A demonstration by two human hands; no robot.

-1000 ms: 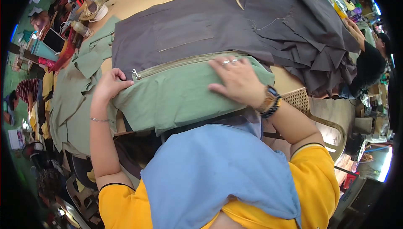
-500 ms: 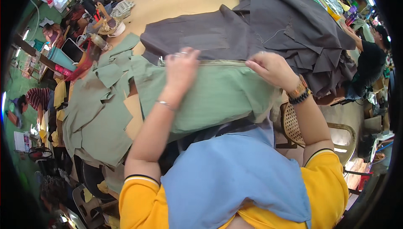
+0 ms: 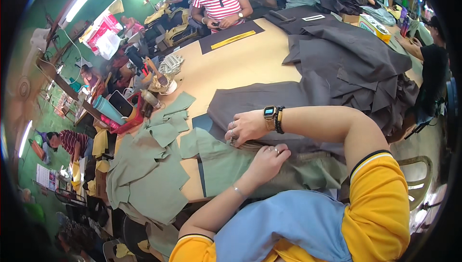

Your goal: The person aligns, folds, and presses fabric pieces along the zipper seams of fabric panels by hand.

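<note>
Light green cloth (image 3: 219, 158) lies along the table's near edge, over a dark grey cloth (image 3: 269, 99). My right hand (image 3: 249, 126) reaches across from the right, its fingers closed on the top edge of the green cloth near its left part. What sits under those fingertips is hidden. Close beside and below it, my left hand (image 3: 267, 163) is closed, fingers curled, pinching the same edge, where a folded brownish strip (image 3: 255, 145) shows between the hands.
Cut green pieces (image 3: 144, 170) are heaped at the left. A large dark grey cloth pile (image 3: 351, 65) covers the table's right side. A red basket (image 3: 139, 114) with tools stands far left, and a yellow strip (image 3: 233, 40) lies on dark cloth. Co-workers sit around.
My right hand has swung left along the green cloth's edge, to the left of my left hand. The view has tilted up, showing more of the far table and a person in stripes.
</note>
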